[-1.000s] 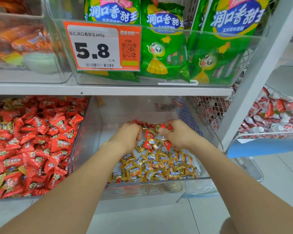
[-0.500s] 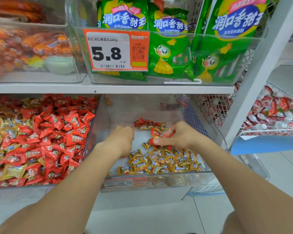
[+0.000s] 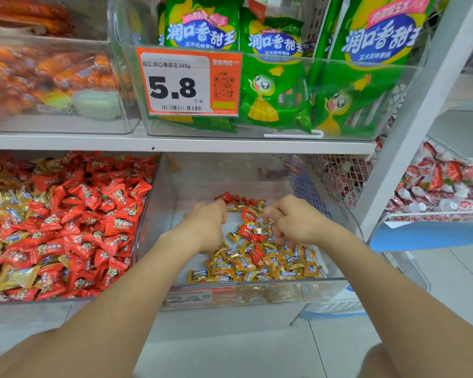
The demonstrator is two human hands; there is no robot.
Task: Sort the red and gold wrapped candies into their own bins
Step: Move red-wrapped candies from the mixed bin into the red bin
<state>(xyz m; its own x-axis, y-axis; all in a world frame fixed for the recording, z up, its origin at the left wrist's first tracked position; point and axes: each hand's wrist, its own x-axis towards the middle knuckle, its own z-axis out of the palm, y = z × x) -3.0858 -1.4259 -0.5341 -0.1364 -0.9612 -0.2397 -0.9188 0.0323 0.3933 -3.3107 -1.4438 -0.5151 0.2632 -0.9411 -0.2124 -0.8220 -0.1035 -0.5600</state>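
The right clear bin (image 3: 290,291) holds a pile of gold candies (image 3: 246,264) with a few red candies (image 3: 248,214) mixed in, mostly toward the back. The left bin (image 3: 144,230) is heaped with red candies (image 3: 93,227), and some gold ones (image 3: 15,276) lie among them. Both hands are inside the right bin. My left hand (image 3: 206,226) is curled into a fist by the red pieces at the back. My right hand (image 3: 294,222) has its fingers curled down onto the pile. What either hand holds is hidden.
Directly overhead is a shelf edge (image 3: 175,144) carrying a bin of green snack bags (image 3: 273,91) with an orange price tag (image 3: 189,83), and a bin of sausages (image 3: 38,72). A white upright post (image 3: 421,118) and a wire basket of red-and-white packets (image 3: 437,186) stand at right.
My right hand, which pinched a red candy half a second ago, has curled down onto the pile and no candy shows in it. My left hand moved back toward the rear red candies.
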